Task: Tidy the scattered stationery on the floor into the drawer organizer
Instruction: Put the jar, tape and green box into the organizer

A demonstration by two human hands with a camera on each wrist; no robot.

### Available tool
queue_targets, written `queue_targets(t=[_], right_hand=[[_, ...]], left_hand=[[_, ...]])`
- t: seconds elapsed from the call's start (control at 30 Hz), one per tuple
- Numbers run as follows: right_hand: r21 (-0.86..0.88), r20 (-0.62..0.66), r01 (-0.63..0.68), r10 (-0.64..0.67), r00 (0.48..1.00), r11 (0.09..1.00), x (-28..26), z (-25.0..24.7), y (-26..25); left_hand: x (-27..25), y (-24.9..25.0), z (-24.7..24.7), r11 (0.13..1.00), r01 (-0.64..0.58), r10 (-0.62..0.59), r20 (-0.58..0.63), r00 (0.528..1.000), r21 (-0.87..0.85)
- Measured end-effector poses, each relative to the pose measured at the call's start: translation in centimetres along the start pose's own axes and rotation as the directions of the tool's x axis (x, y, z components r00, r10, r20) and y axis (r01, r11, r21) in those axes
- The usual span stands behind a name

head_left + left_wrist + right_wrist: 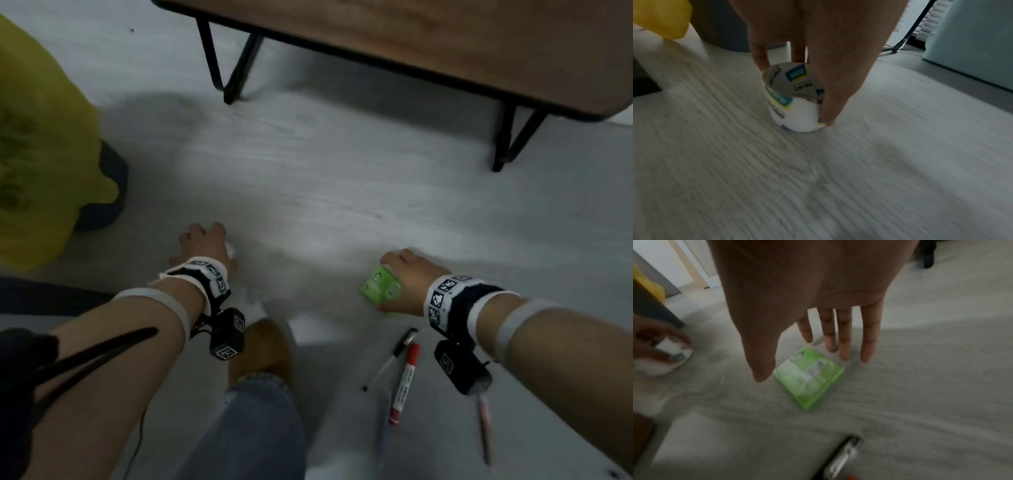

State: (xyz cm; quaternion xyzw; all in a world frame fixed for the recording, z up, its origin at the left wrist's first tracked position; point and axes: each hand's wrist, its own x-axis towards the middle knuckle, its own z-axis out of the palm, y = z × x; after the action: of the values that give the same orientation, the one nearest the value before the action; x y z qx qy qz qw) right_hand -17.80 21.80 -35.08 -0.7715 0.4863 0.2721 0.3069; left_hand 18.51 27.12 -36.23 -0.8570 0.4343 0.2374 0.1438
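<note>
My left hand (807,40) pinches a white roll of tape (795,100) with blue and yellow labels, standing on edge on the pale floor (900,178), while my right hand (818,296) hovers with straight fingers over a flat green box (809,378) lying there.

Wooden table (428,44) on black hairpin legs (226,65) stands on pale wood-grain floor (308,178). Left of table: yellow bag (37,144) over a dark bin (109,185). Nearer than table: brown shoe (263,349), jeans leg (246,431).
</note>
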Motion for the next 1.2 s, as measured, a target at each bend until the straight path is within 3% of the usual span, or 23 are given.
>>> queue_targets(t=[0.1, 0.2, 0.3, 0.37, 0.47, 0.57, 0.63, 0.7, 0.83, 0.9, 0.97, 1.03, 1.1, 1.17, 1.2], right_hand=[[-0.036, -0.035, -0.045, 0.044, 0.998, 0.998, -0.1, 2.4, -1.3], [-0.042, -0.075, -0.069, 0.066, 0.995, 0.997, -0.1, 3.4, -2.0], [-0.035, -0.050, -0.068, 0.067, 0.997, 0.997, -0.9, 2.5, -2.1], [0.090, -0.077, -0.095, 0.102, 0.992, 0.991, -1.8, 1.0, -1.5], [0.356, -0.202, -0.036, 0.114, 0.973, 0.934, -3.3, -2.8, -0.4], [0.471, -0.339, 0.177, -0.008, 0.941, 0.864, -5.9, -8.5, 0.1], [0.469, -0.481, 0.292, -0.037, 0.876, 0.833, -7.8, -12.9, 0.0], [0.478, -0.618, 0.375, 0.002, 0.786, 0.794, -9.4, -17.4, -0.2], [0.452, -0.791, 0.389, 0.159, 0.590, 0.803, -12.0, -25.7, -0.1], [0.529, -0.780, 0.389, 0.251, 0.574, 0.755, -12.3, -28.6, 0.1], [0.644, -0.726, 0.443, 0.315, 0.612, 0.623, -12.0, -30.6, 0.1], [0.754, -0.650, 0.506, 0.370, 0.664, 0.419, -11.2, -31.8, -0.4], [0.827, -0.544, 0.553, 0.384, 0.746, 0.096, -10.2, -32.8, -1.6], [0.787, -0.472, 0.563, 0.343, 0.812, -0.253, -9.1, -33.8, -3.4], [0.741, -0.455, 0.556, 0.328, 0.828, -0.377, -8.4, -34.2, -4.2]], left_hand=[[-1.1, 2.1, -0.5, 0.975, -0.102, 0.100, -0.021, 0.995, -0.195], [-3.0, 6.3, -1.4, 0.891, -0.190, 0.219, 0.023, 0.975, -0.412], [-4.4, 10.1, -2.4, 0.786, -0.162, 0.288, 0.122, 0.950, -0.597], [-5.2, 12.2, -3.5, 0.713, -0.137, 0.339, 0.167, 0.926, -0.688], [-6.4, 14.4, -6.7, 0.489, -0.027, 0.402, 0.198, 0.894, -0.872], [-7.7, 16.4, -13.6, 0.260, 0.144, 0.533, 0.266, 0.803, -0.955], [-8.1, 17.9, -19.3, 0.146, 0.171, 0.594, 0.225, 0.772, -0.974], [-8.7, 19.3, -24.3, 0.049, 0.127, 0.625, 0.129, 0.770, -0.991], [-9.7, 21.7, -30.7, -0.149, 0.065, 0.605, -0.039, 0.795, -0.987], [-9.6, 22.5, -32.5, -0.225, 0.090, 0.597, -0.065, 0.800, -0.970], [-9.7, 23.2, -33.8, -0.302, 0.150, 0.592, -0.061, 0.804, -0.941], [-9.6, 23.9, -34.7, -0.360, 0.155, 0.574, -0.087, 0.814, -0.920], [-9.8, 23.9, -35.7, -0.400, 0.105, 0.545, -0.144, 0.826, -0.911], [-9.0, 23.1, -37.1, -0.413, 0.049, 0.539, -0.201, 0.818, -0.909], [-8.5, 22.6, -37.9, -0.411, 0.033, 0.549, -0.218, 0.807, -0.911]])
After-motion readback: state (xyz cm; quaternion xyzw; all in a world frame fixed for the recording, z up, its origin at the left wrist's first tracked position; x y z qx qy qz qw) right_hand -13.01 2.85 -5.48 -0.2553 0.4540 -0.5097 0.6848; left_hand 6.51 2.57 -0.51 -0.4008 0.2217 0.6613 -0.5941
